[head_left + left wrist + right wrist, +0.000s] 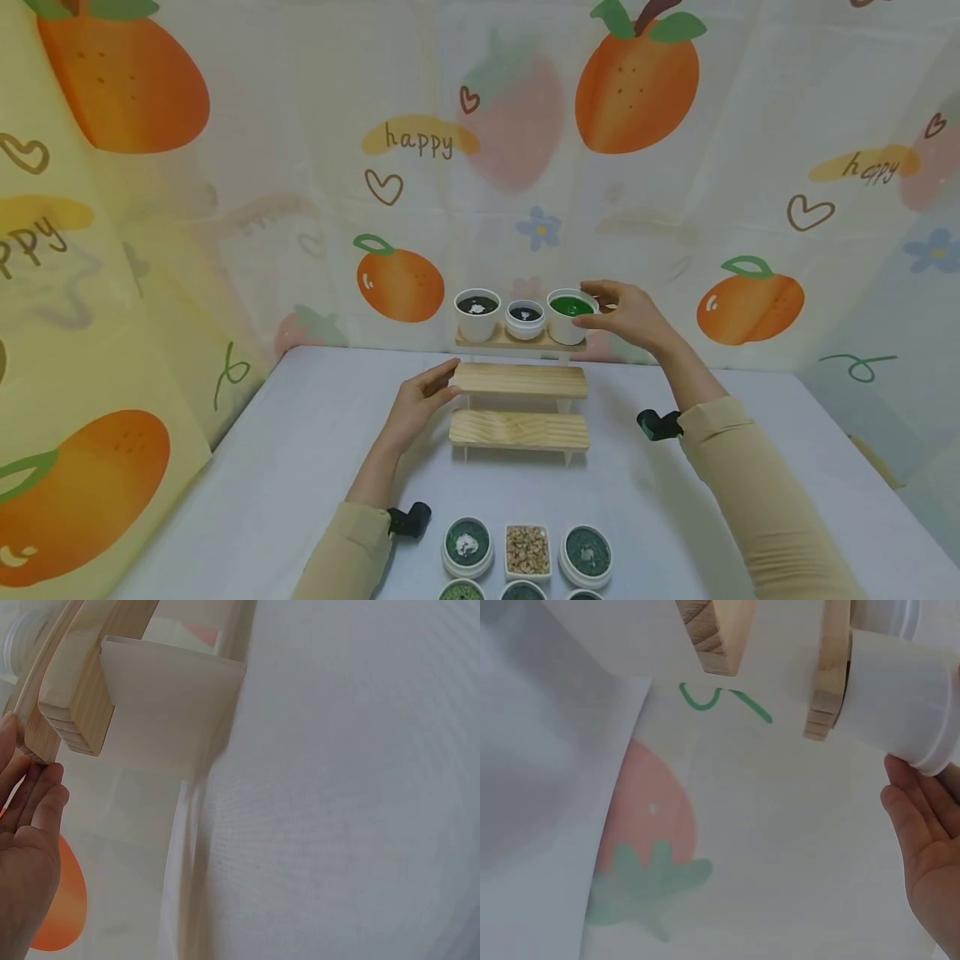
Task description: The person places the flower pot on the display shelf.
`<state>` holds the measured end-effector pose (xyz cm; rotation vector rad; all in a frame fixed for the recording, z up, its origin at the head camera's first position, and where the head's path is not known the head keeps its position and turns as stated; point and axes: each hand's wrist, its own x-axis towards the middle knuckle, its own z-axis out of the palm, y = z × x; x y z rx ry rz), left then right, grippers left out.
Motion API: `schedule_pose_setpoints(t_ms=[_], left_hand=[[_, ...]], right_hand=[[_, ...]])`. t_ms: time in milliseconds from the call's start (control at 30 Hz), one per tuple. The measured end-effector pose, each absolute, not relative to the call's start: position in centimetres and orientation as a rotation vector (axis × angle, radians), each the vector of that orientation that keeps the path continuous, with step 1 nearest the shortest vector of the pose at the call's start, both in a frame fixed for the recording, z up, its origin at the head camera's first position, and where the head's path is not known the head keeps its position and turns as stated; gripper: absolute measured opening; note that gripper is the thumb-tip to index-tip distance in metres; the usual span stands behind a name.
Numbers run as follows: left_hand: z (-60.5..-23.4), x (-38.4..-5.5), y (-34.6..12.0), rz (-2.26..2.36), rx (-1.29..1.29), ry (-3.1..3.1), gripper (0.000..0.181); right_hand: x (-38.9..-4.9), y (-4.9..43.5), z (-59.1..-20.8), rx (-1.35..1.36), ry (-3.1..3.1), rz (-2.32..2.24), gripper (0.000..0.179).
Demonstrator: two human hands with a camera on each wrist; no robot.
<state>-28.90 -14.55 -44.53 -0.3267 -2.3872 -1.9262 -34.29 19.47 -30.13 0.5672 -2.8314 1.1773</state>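
A three-tier wooden display stand (519, 430) stands on the table, its boards on pale supports. My left hand (420, 402) holds the left end of the middle board (521, 380), the fingertips at its end in the left wrist view. On the top board, my right hand (626, 315) grips the right side of a white cup (566, 330) with glossy green contents. In the right wrist view the cup's base meets the board. Beside it are a small white jar (525, 328) and another white cup (477, 325), both with dark contents and a whitish patch on top.
Nearer me stand a white jar (467, 565) with green contents, a square white dish (527, 575) of tan chopped pieces and another green-filled jar (586, 575). Several more containers are cut off at the bottom edge. A fruit-printed cloth (315, 208) hangs behind the table.
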Motion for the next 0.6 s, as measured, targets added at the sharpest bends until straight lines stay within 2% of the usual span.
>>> schedule_pose_setpoints(t_ms=[400,600], left_hand=[[-44.4,-28.8,-14.4,-1.933,-0.319,-2.39,0.052],[-43.4,-28.3,-14.3,-1.939,-0.309,-2.416,0.053]], right_hand=[[-34.4,19.5,-30.3,0.562,-2.838,1.172,0.071],[-34.2,19.6,-30.4,0.553,-2.849,1.206,0.078]])
